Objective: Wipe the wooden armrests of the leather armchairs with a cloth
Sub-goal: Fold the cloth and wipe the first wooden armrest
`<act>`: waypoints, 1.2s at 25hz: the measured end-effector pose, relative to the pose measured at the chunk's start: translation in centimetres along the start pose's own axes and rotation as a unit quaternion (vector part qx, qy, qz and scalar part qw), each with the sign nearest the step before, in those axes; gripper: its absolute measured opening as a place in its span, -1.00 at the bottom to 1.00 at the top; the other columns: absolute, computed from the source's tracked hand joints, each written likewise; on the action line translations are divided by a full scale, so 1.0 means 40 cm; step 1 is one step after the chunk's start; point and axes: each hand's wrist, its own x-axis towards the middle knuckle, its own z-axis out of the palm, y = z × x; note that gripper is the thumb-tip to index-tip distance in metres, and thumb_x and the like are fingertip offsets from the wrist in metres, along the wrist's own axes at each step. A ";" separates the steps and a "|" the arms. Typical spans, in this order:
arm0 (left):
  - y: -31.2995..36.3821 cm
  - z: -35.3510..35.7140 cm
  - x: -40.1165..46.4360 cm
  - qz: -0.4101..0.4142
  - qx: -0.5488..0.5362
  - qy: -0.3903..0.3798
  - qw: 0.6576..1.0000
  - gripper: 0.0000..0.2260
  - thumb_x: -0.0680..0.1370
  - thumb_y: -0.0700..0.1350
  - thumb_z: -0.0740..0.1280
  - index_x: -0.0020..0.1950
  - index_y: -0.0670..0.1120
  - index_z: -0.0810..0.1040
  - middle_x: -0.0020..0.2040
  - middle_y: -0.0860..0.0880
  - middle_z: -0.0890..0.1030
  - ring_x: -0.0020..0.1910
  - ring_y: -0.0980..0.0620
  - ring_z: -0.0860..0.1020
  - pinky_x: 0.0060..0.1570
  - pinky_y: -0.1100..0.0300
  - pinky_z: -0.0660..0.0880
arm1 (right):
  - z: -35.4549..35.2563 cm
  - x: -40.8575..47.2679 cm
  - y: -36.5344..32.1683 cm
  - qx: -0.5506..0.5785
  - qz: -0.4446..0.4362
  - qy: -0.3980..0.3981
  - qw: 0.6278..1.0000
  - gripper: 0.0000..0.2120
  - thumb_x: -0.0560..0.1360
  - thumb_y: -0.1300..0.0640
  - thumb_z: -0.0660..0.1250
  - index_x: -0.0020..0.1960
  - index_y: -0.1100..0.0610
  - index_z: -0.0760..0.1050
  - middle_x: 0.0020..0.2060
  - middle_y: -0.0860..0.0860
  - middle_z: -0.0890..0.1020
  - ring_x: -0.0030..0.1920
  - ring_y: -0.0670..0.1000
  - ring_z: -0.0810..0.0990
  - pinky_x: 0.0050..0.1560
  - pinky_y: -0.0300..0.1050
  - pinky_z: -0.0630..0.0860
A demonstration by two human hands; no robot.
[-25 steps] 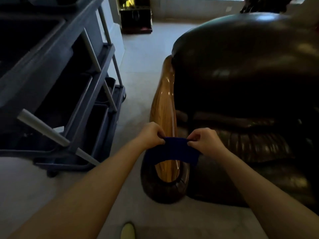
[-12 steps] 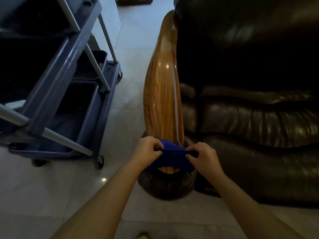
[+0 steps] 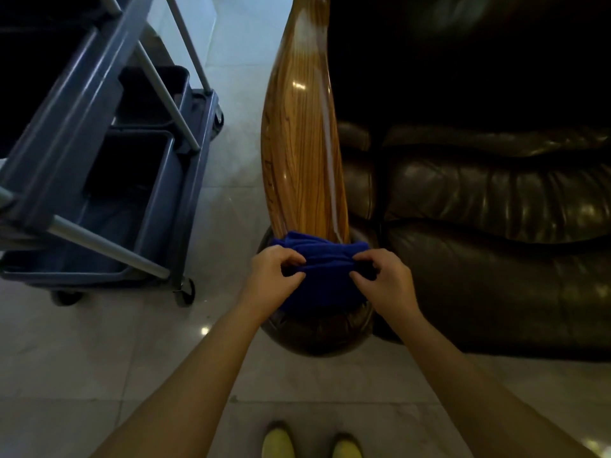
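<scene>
A glossy, striped wooden armrest point(image 3: 302, 140) runs away from me along the left side of a dark brown leather armchair point(image 3: 489, 200). A bunched blue cloth point(image 3: 322, 269) lies over the near, rounded end of the armrest. My left hand point(image 3: 272, 277) pinches the cloth's left edge and my right hand point(image 3: 385, 280) pinches its right edge. The cloth hides the armrest's front tip; the dark curved front of the arm point(image 3: 317, 332) shows below it.
A grey cleaning cart point(image 3: 109, 166) on castors, with bins and slanted metal rails, stands on the pale tiled floor point(image 3: 99, 358) to the left of the armrest. A strip of floor separates cart and chair. My yellow shoes point(image 3: 310, 442) show at the bottom edge.
My view has tilted down and come closer to the armrest. The cloth, first stretched between my hands, is now bunched and resting on the armrest's near end.
</scene>
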 end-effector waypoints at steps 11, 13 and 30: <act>-0.025 0.194 0.066 -0.015 0.149 0.178 0.973 -0.46 0.57 0.05 -0.09 0.47 -0.04 -0.23 0.52 -0.01 -0.16 0.51 0.03 -0.16 0.47 -0.07 -0.07 | 0.180 0.092 -0.009 -0.129 -0.026 0.136 0.982 -0.42 0.55 -0.11 -0.10 0.46 0.06 -0.24 0.48 0.02 -0.12 0.49 0.00 -0.18 0.47 0.06 -0.05; -0.026 0.205 0.087 -0.019 0.146 0.217 0.965 -0.46 0.57 0.04 -0.07 0.49 -0.08 -0.19 0.53 -0.05 -0.12 0.51 0.00 -0.14 0.45 -0.09 -0.04 | 0.189 0.117 -0.014 -0.124 -0.039 0.165 0.978 -0.42 0.56 -0.09 -0.07 0.47 0.09 -0.19 0.48 0.06 -0.05 0.49 0.02 -0.12 0.45 0.06 0.03; 0.069 0.012 0.411 0.001 0.193 0.238 0.952 -0.48 0.58 0.01 -0.07 0.48 -0.16 -0.06 0.54 -0.13 -0.01 0.51 -0.05 -0.06 0.46 -0.09 0.00 | 0.104 0.452 -0.169 -0.148 -0.065 0.168 0.972 -0.44 0.57 -0.08 -0.10 0.48 0.14 -0.08 0.52 0.10 0.01 0.51 0.06 -0.08 0.43 -0.05 0.04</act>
